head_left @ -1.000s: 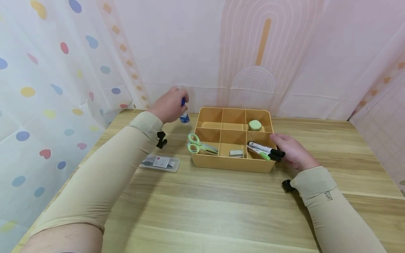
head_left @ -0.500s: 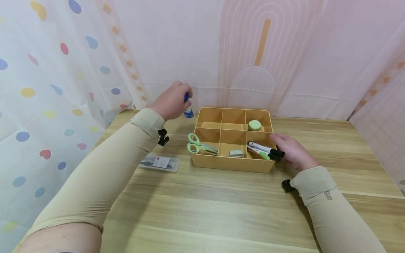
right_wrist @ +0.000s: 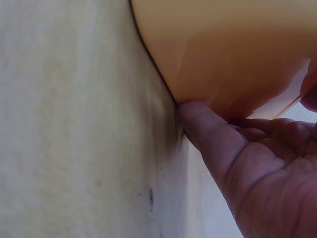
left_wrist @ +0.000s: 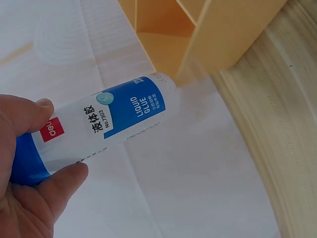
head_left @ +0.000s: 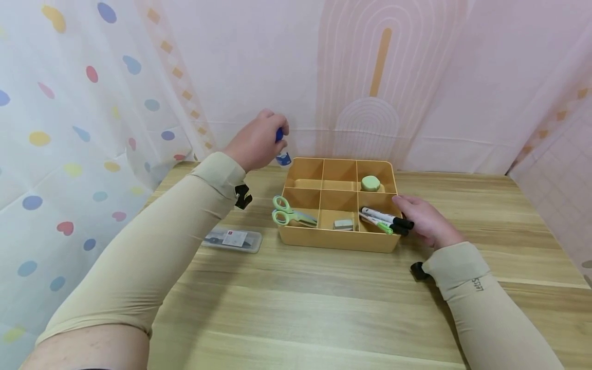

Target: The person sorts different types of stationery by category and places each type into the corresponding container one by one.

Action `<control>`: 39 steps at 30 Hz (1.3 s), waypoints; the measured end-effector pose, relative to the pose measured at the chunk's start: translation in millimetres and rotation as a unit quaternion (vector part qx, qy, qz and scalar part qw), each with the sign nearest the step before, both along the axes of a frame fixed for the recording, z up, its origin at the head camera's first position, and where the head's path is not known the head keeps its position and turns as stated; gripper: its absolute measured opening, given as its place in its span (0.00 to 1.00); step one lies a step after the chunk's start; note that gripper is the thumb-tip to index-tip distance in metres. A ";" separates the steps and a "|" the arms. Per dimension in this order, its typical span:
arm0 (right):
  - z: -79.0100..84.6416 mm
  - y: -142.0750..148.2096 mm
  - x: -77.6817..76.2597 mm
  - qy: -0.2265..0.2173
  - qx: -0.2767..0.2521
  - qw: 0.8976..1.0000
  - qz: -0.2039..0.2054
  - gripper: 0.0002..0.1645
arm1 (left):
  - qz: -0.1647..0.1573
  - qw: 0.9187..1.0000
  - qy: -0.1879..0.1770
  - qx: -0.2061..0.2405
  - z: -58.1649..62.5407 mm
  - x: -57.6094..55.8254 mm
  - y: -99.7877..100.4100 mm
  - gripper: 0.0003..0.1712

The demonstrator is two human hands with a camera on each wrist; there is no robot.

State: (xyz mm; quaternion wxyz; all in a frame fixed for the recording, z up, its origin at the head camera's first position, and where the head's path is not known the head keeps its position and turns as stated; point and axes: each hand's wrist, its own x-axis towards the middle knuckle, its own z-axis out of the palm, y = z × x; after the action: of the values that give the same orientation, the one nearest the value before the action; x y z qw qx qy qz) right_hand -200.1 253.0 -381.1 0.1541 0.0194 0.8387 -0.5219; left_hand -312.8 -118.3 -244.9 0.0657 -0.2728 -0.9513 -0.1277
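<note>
My left hand [head_left: 259, 140] pinches a bottle of liquid glue [left_wrist: 119, 111] by its blue cap end. The bottle is white with a blue label and hangs base-down, raised near the back left corner of an orange desk organizer [head_left: 337, 241]. At the organizer's right side, my right hand [head_left: 430, 222] grips the wall, thumb at the rim and fingers [right_wrist: 203, 119] low along the outside. Inside the front compartments lie green-handled scissors [head_left: 283, 211], a grey-white block [head_left: 343, 224] and several pens and markers [head_left: 386, 218]. A round pale green object [head_left: 370, 183] sits in the back right compartment.
A clear flat case [head_left: 236, 240] with a white label lies on the wooden table [head_left: 296, 303], left of the organizer and partly behind the left forearm. A patterned curtain [head_left: 259, 61] hangs behind the table and along its sides.
My left hand has lifted the glue bottle and carried it right, toward the organizer's back left corner. The right hand stays at the organizer's side.
</note>
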 end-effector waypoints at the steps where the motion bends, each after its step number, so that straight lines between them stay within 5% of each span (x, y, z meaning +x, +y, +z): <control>1: -0.1 -0.2 -0.1 -0.001 0.001 1.000 -0.001 0.49 | -0.001 1.000 0.002 -0.001 1.3 0.0 0.9 0.15; 15: 0.6 -1.3 0.1 -0.005 0.002 1.000 -0.003 0.49 | -0.015 1.000 0.010 0.007 10.0 3.3 22.6 0.14; 39: 0.9 -4.2 2.1 -0.005 0.001 1.000 -0.007 0.50 | -0.061 0.998 0.003 0.024 3.5 11.6 71.5 0.13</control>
State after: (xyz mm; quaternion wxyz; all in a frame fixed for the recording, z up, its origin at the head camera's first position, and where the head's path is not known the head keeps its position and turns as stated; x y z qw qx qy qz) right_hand -198.0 248.8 -380.1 0.1544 0.0282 0.8381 -0.5225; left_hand -301.2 -46.8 -241.5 0.0668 -0.3292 -0.9293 -0.1537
